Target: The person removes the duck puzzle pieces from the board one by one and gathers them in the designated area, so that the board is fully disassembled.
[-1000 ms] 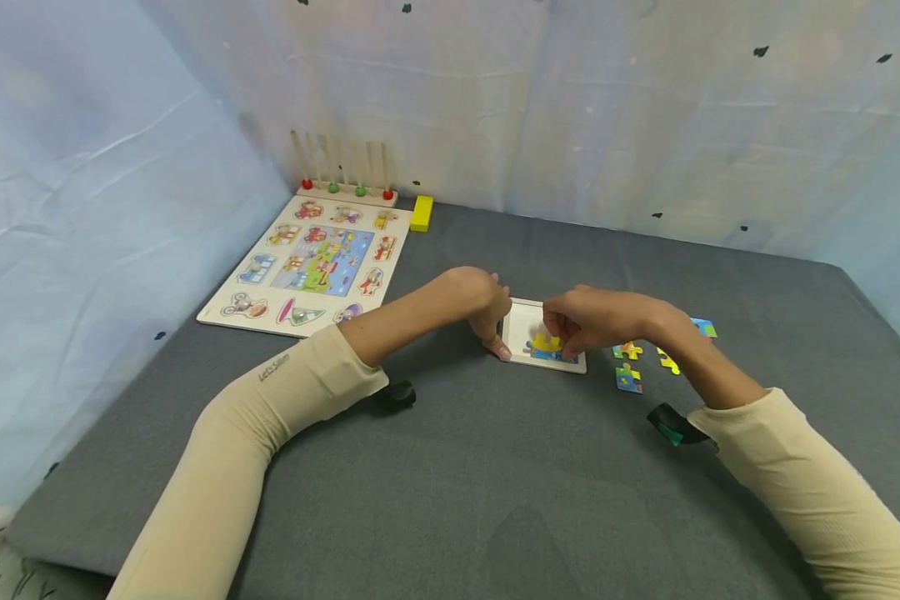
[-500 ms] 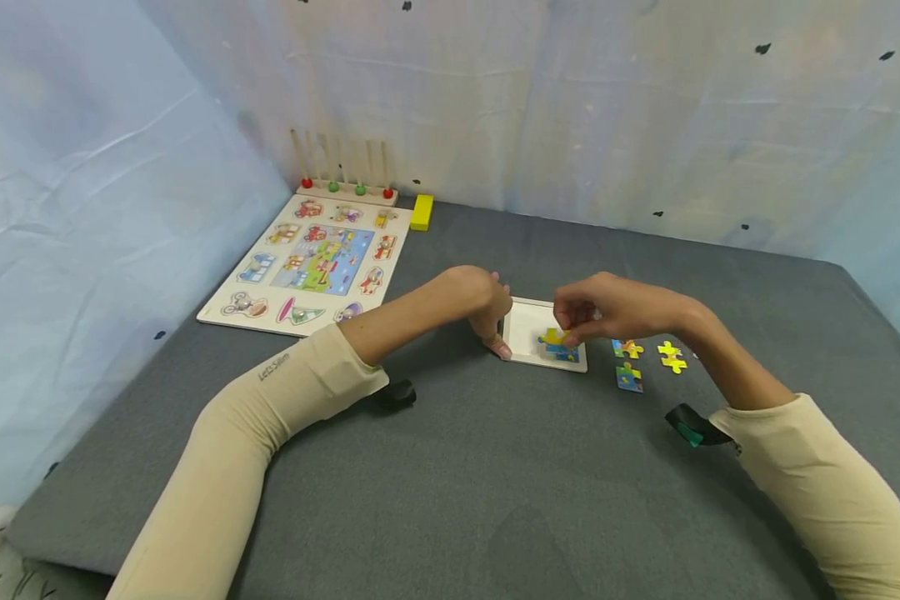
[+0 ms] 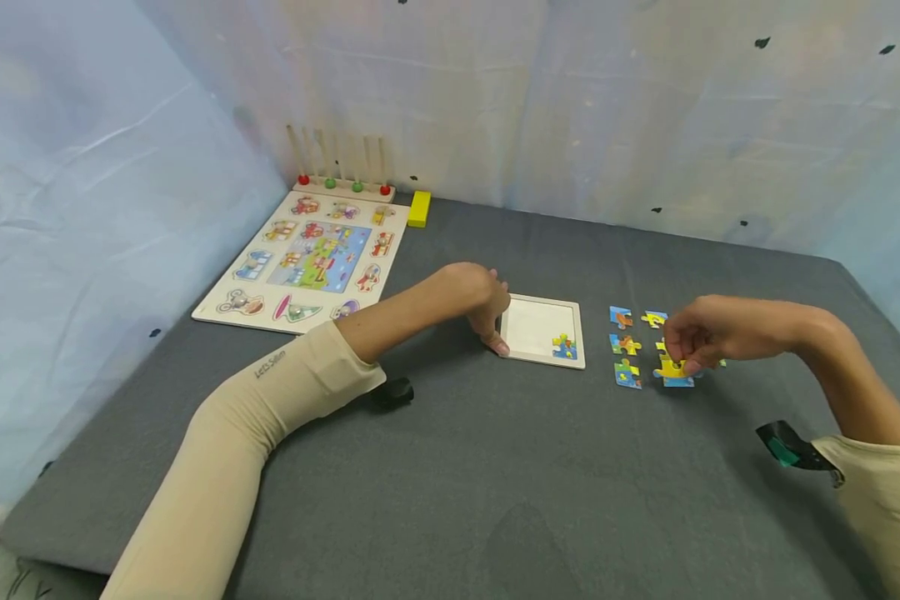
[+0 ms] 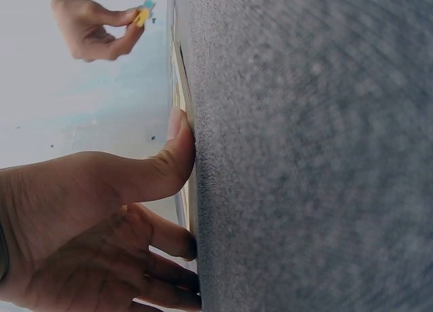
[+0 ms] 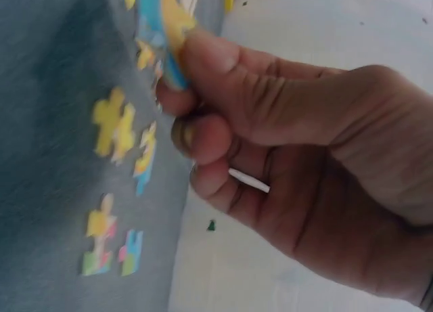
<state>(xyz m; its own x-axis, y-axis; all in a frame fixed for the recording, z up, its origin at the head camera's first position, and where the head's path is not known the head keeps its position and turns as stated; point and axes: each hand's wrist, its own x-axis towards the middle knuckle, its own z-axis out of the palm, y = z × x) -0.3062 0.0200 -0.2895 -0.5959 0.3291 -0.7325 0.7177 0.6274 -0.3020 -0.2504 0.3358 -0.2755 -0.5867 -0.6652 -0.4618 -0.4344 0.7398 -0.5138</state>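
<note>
A white puzzle tray (image 3: 537, 327) lies on the grey mat (image 3: 495, 467), with one yellow and blue piece (image 3: 564, 346) in its near right corner. My left hand (image 3: 497, 332) grips the tray's left edge, thumb (image 4: 177, 146) pressed against the rim (image 4: 179, 68). To the right of the tray, my right hand (image 3: 681, 362) pinches a yellow and blue puzzle piece (image 3: 673, 372) just over the mat. In the right wrist view the piece (image 5: 166, 24) sits between thumb and forefinger. Several loose pieces (image 3: 625, 343) lie between the tray and that hand.
A large wooden peg puzzle board (image 3: 318, 258) lies at the far left. Behind it stand a peg rack with coloured beads (image 3: 341, 171) and a yellow block (image 3: 420, 208). Pale fabric walls close in the mat at the back and left.
My right hand has left the tray, moved right to the loose pieces and taken hold of one. A piece stays in the tray's corner. My left hand has not moved.
</note>
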